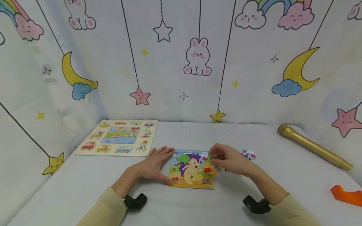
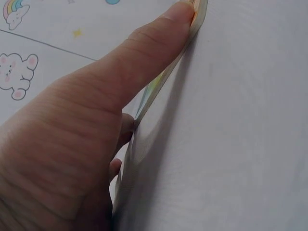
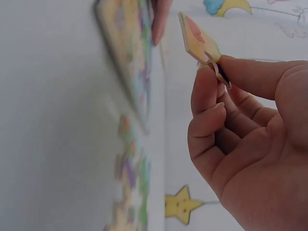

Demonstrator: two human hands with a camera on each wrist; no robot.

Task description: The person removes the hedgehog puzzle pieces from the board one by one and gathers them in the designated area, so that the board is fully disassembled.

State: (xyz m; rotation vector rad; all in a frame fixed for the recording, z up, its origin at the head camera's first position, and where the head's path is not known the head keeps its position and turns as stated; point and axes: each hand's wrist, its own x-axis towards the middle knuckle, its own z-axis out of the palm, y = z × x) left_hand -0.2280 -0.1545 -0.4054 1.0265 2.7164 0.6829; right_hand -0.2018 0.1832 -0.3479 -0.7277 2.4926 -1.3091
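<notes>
A puzzle board with a purple hedgehog picture lies on the white table. My left hand rests at its left side, fingers spread and nearly straight; in the left wrist view the thumb lies along the board's edge. My right hand is over the board's right side. Between thumb and fingertips it pinches a jigsaw piece, yellow-orange with a red patch, raised off the table. More jigsaw pieces lie to the right, partly hidden behind the right hand.
A larger vehicle puzzle board lies at the back left. A gold microphone lies at the right, with an orange curved object nearer the front right edge. A patterned cloth hangs behind the table.
</notes>
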